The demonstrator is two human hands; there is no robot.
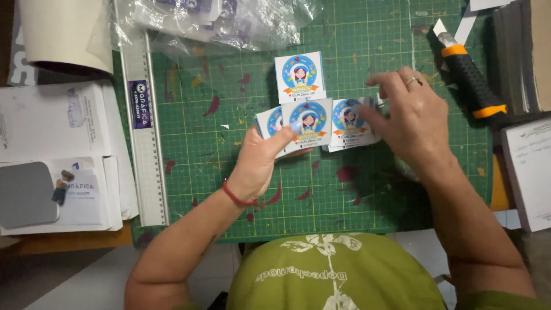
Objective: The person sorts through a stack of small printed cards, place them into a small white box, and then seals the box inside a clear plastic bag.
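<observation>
So far we've got one card lying finished on the green mat, our left hand pinching a small stack of cards and our right hand closing on the next stack, bagged ones up top.

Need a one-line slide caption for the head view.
Left hand holds a stack of square printed cards over a green cutting mat while right hand touches the adjacent stack.
</observation>
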